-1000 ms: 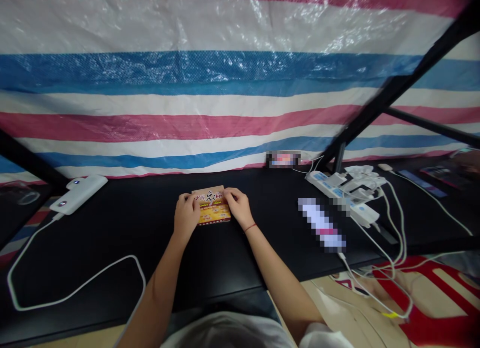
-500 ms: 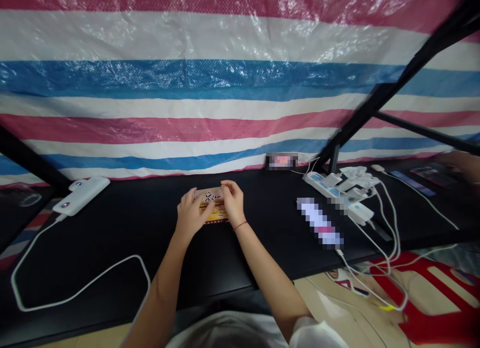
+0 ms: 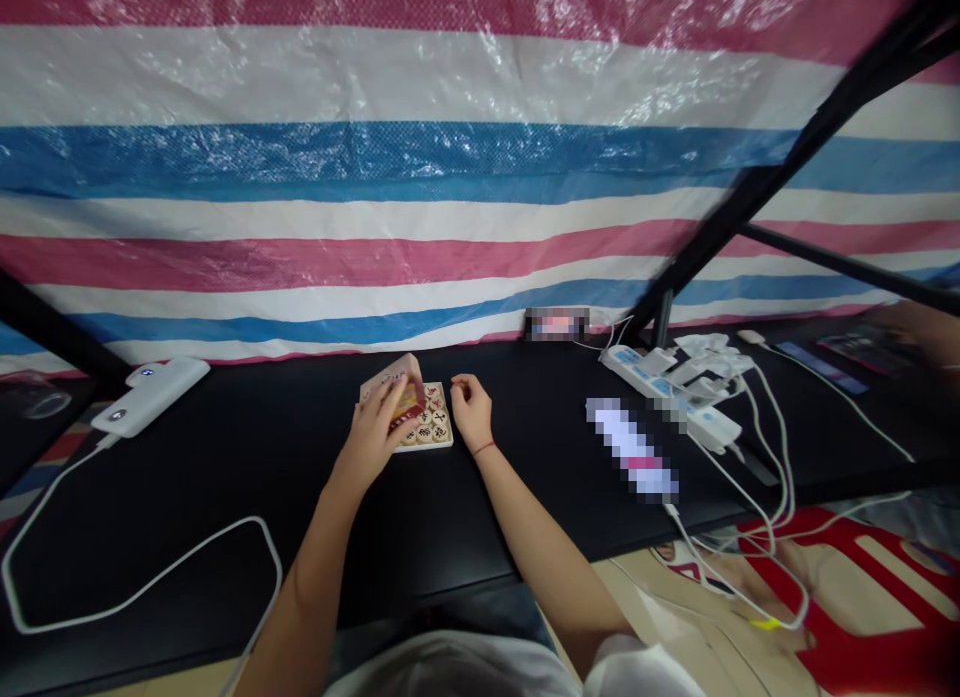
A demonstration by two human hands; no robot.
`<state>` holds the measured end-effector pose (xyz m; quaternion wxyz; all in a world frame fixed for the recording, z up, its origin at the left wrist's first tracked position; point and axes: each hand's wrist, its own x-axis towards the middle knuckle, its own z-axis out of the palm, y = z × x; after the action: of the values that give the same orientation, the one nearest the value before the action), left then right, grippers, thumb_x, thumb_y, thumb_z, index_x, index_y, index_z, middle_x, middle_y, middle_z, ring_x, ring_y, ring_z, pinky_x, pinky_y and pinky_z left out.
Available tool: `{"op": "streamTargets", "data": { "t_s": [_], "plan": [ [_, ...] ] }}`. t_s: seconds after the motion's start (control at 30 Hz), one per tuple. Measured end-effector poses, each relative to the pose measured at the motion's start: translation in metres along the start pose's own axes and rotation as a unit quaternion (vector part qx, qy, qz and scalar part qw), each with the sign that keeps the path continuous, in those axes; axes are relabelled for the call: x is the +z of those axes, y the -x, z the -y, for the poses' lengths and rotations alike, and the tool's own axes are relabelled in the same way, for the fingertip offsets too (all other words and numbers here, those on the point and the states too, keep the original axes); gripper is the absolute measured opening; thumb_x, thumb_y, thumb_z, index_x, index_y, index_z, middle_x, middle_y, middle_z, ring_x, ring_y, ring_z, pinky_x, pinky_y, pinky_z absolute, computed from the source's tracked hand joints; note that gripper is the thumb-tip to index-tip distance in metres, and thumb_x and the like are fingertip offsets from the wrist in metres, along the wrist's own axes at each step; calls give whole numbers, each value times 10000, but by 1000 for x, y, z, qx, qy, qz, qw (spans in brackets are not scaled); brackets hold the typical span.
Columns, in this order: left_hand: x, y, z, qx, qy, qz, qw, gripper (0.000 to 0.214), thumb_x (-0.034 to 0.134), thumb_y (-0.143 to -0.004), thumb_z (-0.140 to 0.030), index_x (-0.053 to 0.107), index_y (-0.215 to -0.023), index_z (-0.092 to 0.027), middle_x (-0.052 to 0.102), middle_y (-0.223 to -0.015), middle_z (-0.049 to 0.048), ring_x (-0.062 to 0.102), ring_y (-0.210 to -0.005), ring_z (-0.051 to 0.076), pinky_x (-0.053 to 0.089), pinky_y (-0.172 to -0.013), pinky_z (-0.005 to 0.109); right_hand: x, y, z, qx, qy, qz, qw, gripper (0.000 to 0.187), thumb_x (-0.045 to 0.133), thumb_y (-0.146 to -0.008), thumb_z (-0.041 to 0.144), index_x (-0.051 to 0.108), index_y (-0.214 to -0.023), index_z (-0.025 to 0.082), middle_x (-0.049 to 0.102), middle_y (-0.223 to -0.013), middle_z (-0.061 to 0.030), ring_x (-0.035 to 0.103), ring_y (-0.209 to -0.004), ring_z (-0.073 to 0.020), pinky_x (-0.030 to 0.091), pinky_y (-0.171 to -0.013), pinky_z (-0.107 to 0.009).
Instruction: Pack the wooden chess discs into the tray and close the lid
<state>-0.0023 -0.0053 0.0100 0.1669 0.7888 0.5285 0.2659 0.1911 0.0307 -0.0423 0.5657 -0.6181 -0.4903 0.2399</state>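
My left hand (image 3: 371,432) grips a lifted cardboard box lid (image 3: 397,392), printed in red and yellow, and tilts it up over the tray's left side. Below it sits a shallow pale box tray (image 3: 448,429) holding round wooden Chinese chess pieces (image 3: 429,422) with dark and red characters. My right hand (image 3: 471,412) rests just beside the tray's right edge, fingers loosely curled and holding nothing. My left hand and the lid hide the tray's left part.
The black table (image 3: 225,487) carries a white power bank (image 3: 150,397) with a looping white cable at left. A white power strip (image 3: 660,387) with several plugs and cables and a pixelated object (image 3: 632,449) stand at right. A striped tarpaulin (image 3: 375,217) hangs behind.
The lid has come up off the box, exposing the tray of round pieces. My right hand has let go and sits to the right of the tray.
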Motion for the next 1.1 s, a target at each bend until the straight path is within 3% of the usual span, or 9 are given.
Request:
{"op": "streamTargets", "data": {
  "t_s": [0.1,0.23,0.37,0.43,0.57,0.67,0.77,0.87,1.1],
  "plan": [
    [-11,8,4,-21,27,-118,992,512,374,-956,-367,347,-1447,-223,424,-1463,110,420,-1338,229,343,-1111,386,1,1,0,-3,16,7,1000,225,448,-762,292,617,-876,196,609,-676,6,553,-620,-160,461,-658,-268],
    [-25,23,5,-120,19,-245,962,454,295,-975,-343,416,-1388,-198,518,-1372,116,488,-1275,222,386,-1079,345,-1,1,2,-32,92,66,993,214,450,-781,258,636,-866,198,647,-725,-11,578,-679,-168,456,-705,-272],
    [-31,38,9,-260,26,-267,928,481,418,-927,-420,428,-1359,-209,636,-1142,98,641,-962,214,515,-884,336,-6,0,6,-70,180,119,974,191,485,-814,223,658,-894,205,676,-756,-19,601,-765,-187,436,-758,-280],
    [-29,45,14,-284,6,-274,919,480,450,-902,-424,466,-1322,-193,640,-1107,101,641,-907,221,523,-854,358,-9,0,8,-63,200,134,968,184,488,-842,220,669,-876,215,690,-763,-17,617,-765,-183,430,-751,-272],
    [-21,51,30,-262,-148,-311,902,529,507,-849,-399,528,-1291,-108,497,-1326,203,462,-1238,362,398,-1015,512,-14,-1,9,-60,232,165,957,205,500,-871,242,691,-796,228,708,-748,-18,641,-765,-183,419,-717,-258],
    [-19,39,37,-231,-210,-259,914,474,497,-854,-355,577,-1267,-137,438,-1399,194,367,-1314,390,356,-1035,545,-15,-1,11,-71,253,175,949,211,510,-878,258,712,-821,240,718,-749,-18,646,-771,-191,416,-724,-263],
    [-21,11,38,-203,-173,-88,960,394,389,-899,-301,647,-1175,-188,607,-1236,137,568,-1118,299,441,-965,429,-15,0,13,-73,266,176,945,225,507,-887,272,726,-844,246,725,-758,-25,656,-783,-201,415,-724,-267],
    [-19,-19,37,-247,-147,36,957,449,328,-929,-400,666,-1136,-189,696,-1078,134,638,-1004,297,473,-885,394,-15,0,14,-71,261,181,946,245,495,-889,272,735,-852,242,728,-752,-30,668,-754,-199,418,-683,-253],
    [-10,-31,43,-238,-117,60,962,456,355,-916,-494,619,-1216,-274,729,-1016,65,663,-960,269,468,-810,334,-13,0,15,-77,266,179,944,260,491,-877,238,734,-972,236,752,-858,-40,692,-801,-218,446,-691,-256]
  ]
}}
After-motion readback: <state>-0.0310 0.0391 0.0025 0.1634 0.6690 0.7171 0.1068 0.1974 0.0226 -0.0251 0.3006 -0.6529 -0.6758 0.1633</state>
